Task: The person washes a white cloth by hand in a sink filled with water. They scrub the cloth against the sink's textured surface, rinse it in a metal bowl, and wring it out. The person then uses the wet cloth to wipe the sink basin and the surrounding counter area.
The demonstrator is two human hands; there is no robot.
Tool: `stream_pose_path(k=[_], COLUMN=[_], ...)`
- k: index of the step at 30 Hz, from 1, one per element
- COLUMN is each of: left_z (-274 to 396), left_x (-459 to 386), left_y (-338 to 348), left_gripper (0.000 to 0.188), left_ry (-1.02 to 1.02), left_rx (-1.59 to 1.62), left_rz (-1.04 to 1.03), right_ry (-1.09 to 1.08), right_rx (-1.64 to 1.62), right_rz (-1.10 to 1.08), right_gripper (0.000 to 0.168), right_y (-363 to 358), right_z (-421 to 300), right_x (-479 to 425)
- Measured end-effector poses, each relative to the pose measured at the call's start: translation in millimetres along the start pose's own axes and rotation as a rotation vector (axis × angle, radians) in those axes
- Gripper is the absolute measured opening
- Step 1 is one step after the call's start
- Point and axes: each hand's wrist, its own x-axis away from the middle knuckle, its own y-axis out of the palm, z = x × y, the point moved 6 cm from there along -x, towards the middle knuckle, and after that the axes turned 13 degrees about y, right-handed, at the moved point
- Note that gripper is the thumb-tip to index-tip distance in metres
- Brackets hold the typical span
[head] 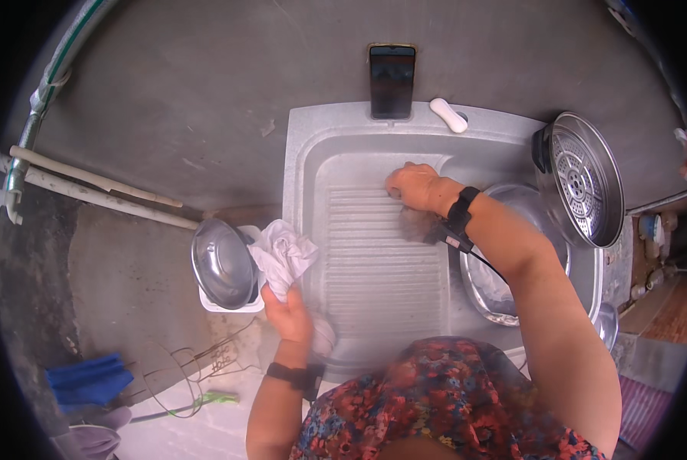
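Observation:
My left hand [288,316] grips a crumpled white cloth [283,250] at its lower end, by the left rim of a grey laundry sink [300,172]. The bunched cloth rises above the fingers. Over the upper part of the ribbed washboard [372,270] is my right hand [419,185], with its fingers curled down. Whether anything lies inside that hand is hidden. A blurred brownish-grey patch [418,225] shows just below it, too unclear to name. Under my right forearm, a metal basin [487,287] sits in the sink's right bowl, partly covered by the arm.
A smartphone [391,83] leans on the wall behind the sink, beside a white rounded item [448,115]. A steel steamer pot [579,178] tilts at the right rim. Left stand a metal bowl [222,264] on a white container [228,305], pipes [107,190] and a wire rack [176,379].

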Motion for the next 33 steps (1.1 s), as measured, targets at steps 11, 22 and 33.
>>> stream_pose_path(k=[11, 22, 33], left_z=[5.2, -0.7, -2.3], left_x=[-0.4, -1.3, 0.0], left_y=[-0.1, 0.6, -1.2], left_gripper=[0.029, 0.022, 0.030], left_ry=[-0.039, -0.022, -0.022], left_rx=[-0.091, 0.004, -0.001], left_rz=[-0.042, 0.014, 0.004], right_ry=[0.280, -0.605, -0.685], right_rx=[-0.262, -0.751, -0.101], right_rz=[0.191, -0.381, -0.387], right_gripper=[0.030, 0.033, 0.004], right_y=[-27.4, 44.9, 72.8], right_z=[83.1, -138.4, -104.6], right_x=[70.9, 123.1, 188.3])
